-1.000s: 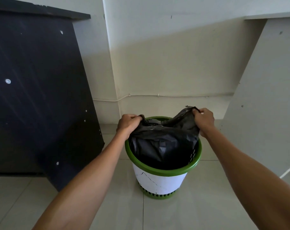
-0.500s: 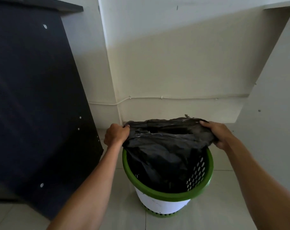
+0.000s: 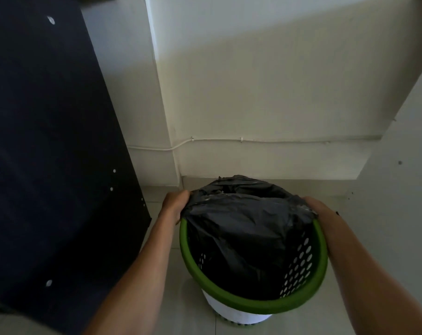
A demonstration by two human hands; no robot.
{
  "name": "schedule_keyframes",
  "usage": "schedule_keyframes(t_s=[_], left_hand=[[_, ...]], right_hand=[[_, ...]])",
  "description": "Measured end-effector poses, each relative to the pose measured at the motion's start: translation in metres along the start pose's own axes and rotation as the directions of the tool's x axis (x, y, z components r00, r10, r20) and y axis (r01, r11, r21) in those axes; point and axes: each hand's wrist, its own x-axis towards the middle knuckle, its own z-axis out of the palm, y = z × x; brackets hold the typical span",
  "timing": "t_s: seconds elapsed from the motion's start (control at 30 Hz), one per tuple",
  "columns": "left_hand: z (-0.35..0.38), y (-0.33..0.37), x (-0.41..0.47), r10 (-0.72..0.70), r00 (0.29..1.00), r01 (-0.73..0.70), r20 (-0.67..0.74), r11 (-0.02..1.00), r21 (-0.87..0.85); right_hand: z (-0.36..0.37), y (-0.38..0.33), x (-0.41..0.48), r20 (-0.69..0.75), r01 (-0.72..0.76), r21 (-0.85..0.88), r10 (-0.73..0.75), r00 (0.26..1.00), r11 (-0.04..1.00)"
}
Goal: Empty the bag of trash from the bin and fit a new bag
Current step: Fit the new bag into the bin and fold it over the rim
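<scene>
A tall dark flat board [image 3: 48,141] is leaning along the left, and the white wall [image 3: 265,93] is meeting the pale tiled floor [image 3: 364,238] just behind the round white perforated plastic bin with a green rim [image 3: 253,308], which is standing upright on that floor between the person's forearms. A crumpled black plastic bag [image 3: 241,226] is sitting inside the bin, its far edge riding up over the back of the rim while the near rim is showing bare. The bag's long axis is running down into the bin and its mouth is facing up, tipped a little toward the wall, pulled wide from side to side. That stretch is coming from the two grips: the left hand [image 3: 175,206] is working at the left of the rim and the right hand [image 3: 318,209] at the right, opposite each other, probably so the film opens evenly. The left fingers [image 3: 184,195] are curling round the bag's edge; the right fingertips are hidden under the film, though it is bunching there as if gripped. Whether this bag is going on or coming off, I cannot tell.
</scene>
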Motion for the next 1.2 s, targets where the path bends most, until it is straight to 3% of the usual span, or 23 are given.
schedule_keyframes(t_s=[0.03, 0.1, 0.2, 0.33, 0.4, 0.47, 0.57, 0.63, 0.7, 0.8, 0.87, 0.93, 1.0, 1.07, 1.2], left_hand=[[-0.002, 0.001, -0.002, 0.038, 0.999, -0.038, -0.006, 0.999, 0.017], [-0.009, 0.008, -0.008, 0.113, 0.993, -0.115, 0.035, 0.991, 0.071], [-0.022, 0.020, -0.017, 0.238, 0.967, -0.250, 0.089, 0.953, 0.169], [-0.027, 0.040, -0.037, 0.292, 0.938, -0.339, 0.186, 0.888, 0.312], [-0.024, 0.048, -0.048, 0.260, 0.925, -0.350, 0.278, 0.869, 0.349], [-0.020, 0.049, -0.052, 0.292, 0.905, -0.406, 0.309, 0.808, 0.426], [-0.011, 0.049, -0.058, 0.475, 0.865, -0.486, 0.161, 0.713, 0.506], [-0.008, 0.052, -0.066, 0.524, 0.851, -0.470, 0.011, 0.753, 0.460], [-0.009, 0.054, -0.069, 0.482, 0.865, -0.399, -0.139, 0.829, 0.391], [-0.011, 0.053, -0.069, 0.420, 0.872, -0.309, -0.250, 0.870, 0.385], [-0.013, 0.052, -0.073, 0.423, 0.867, -0.287, -0.265, 0.857, 0.429], [-0.013, 0.054, -0.078, 0.460, 0.844, -0.294, -0.277, 0.827, 0.479], [-0.013, 0.058, -0.080, 0.512, 0.821, -0.358, -0.253, 0.807, 0.470], [-0.011, 0.060, -0.083, 0.535, 0.819, -0.433, -0.205, 0.813, 0.390], [-0.007, 0.060, -0.089, 0.482, 0.865, -0.429, -0.141, 0.855, 0.291]], right_hand=[[0.002, -0.006, 0.008, 0.041, -0.002, -0.034, 0.003, 0.999, 0.999], [0.009, -0.029, 0.012, 0.081, -0.133, 0.121, 0.124, 0.989, 0.984], [0.002, -0.058, 0.023, 0.074, -0.003, 0.214, -0.014, 0.997, 0.977], [0.010, -0.073, 0.009, 0.131, 0.088, -0.095, -0.076, 0.989, 0.992], [0.021, -0.077, 0.011, -0.028, 0.155, -0.152, -0.162, 0.986, 0.976], [0.028, -0.074, 0.011, -0.160, 0.220, -0.335, -0.285, 0.945, 0.916], [0.035, -0.069, 0.008, -0.216, 0.212, -0.709, -0.493, 0.843, 0.673], [0.038, -0.072, 0.001, -0.221, 0.155, -0.794, -0.517, 0.827, 0.587], [0.041, -0.077, -0.006, -0.264, 0.029, -0.787, -0.379, 0.887, 0.616], [0.039, -0.083, -0.015, -0.264, -0.161, -0.812, -0.106, 0.959, 0.560], [0.038, -0.084, -0.016, -0.325, -0.208, -0.792, -0.108, 0.939, 0.574], [0.039, -0.087, -0.020, -0.393, -0.192, -0.808, -0.267, 0.880, 0.558], [0.039, -0.086, -0.018, -0.415, -0.124, -0.771, -0.344, 0.842, 0.625], [0.040, -0.083, -0.013, -0.413, -0.044, -0.656, -0.311, 0.856, 0.753], [0.045, -0.078, -0.012, -0.407, -0.031, -0.580, -0.257, 0.877, 0.814]])
